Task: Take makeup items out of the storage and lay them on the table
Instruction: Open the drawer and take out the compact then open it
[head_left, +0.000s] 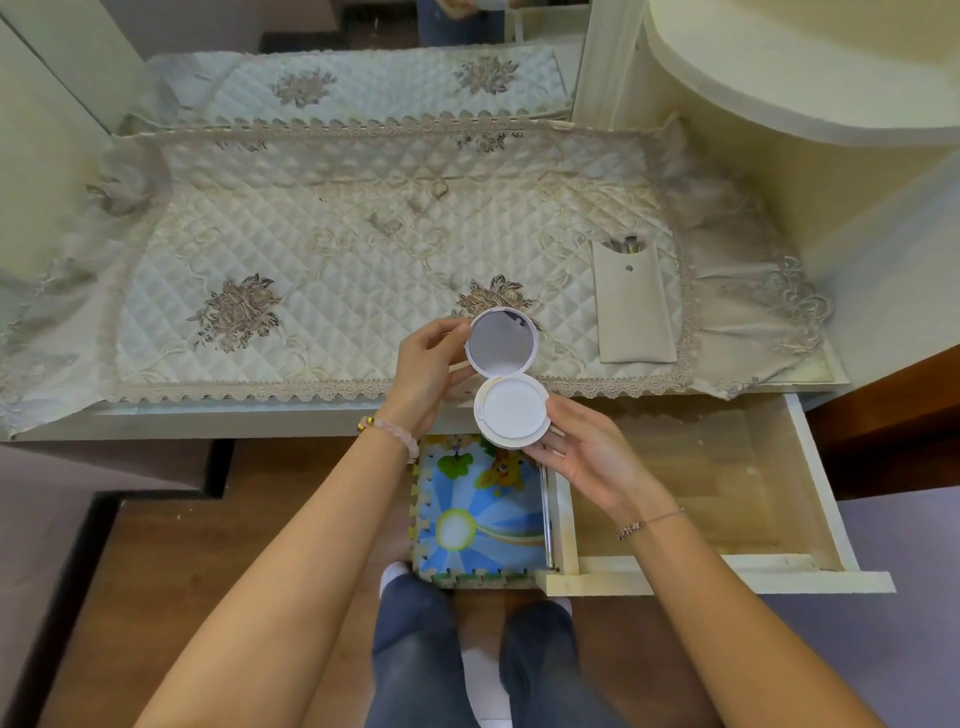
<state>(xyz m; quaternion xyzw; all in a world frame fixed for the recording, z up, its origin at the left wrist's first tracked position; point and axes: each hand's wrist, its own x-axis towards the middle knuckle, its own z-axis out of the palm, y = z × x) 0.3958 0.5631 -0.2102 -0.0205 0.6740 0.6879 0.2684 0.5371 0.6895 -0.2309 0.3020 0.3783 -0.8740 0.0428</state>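
Note:
I hold a round white compact (511, 413) open above the table's front edge. Its mirrored lid stands up and the white puff shows in the base. My left hand (428, 379) grips the lid's left side, and my right hand (587, 457) cups the base from below and the right. A beige brush pouch (634, 312) with brush tips showing at its top lies on the quilted table cover (311, 249), right of the compact. The wooden drawer (727, 467) is pulled out under the table's right side and looks bare inside.
A colourful foam mat tile (483, 514) lies on the floor beside the drawer. A mirror (363, 78) stands behind the table, a curved cream shelf (805, 78) rises at the right. My legs are below, on a wooden floor.

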